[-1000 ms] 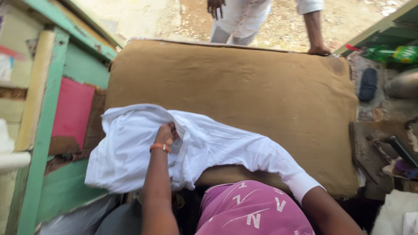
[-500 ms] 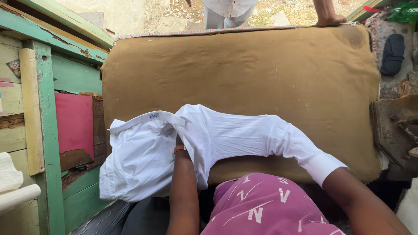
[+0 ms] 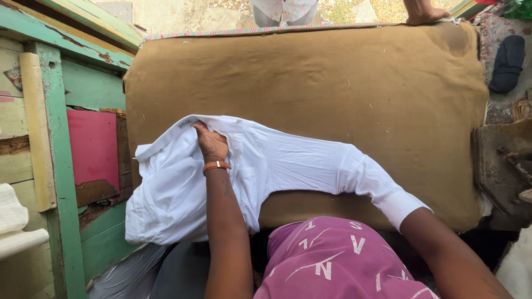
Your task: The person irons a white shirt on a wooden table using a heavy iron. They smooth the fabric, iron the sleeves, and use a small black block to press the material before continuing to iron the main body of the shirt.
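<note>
The white shirt (image 3: 288,166) on the brown worktop (image 3: 332,83) is gripped near its collar by the left hand (image 3: 212,145); the right hand is hidden inside the shirt's sleeve, so its state cannot be told.

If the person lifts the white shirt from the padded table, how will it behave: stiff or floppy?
Probably floppy: the white shirt lies in soft folds, and its edge hangs over the brown padded table. It is likely light, since the left hand bunches it near the collar. The sleeve would probably dangle, and it seems unlikely to slide on the rough cloth.

Big brown padded table (image 3: 332,83) in the middle. Left of it, old green wooden frame (image 3: 61,182) with 1 red panel (image 3: 91,149). Beyond its far edge, sunny dusty ground (image 3: 188,14).
</note>
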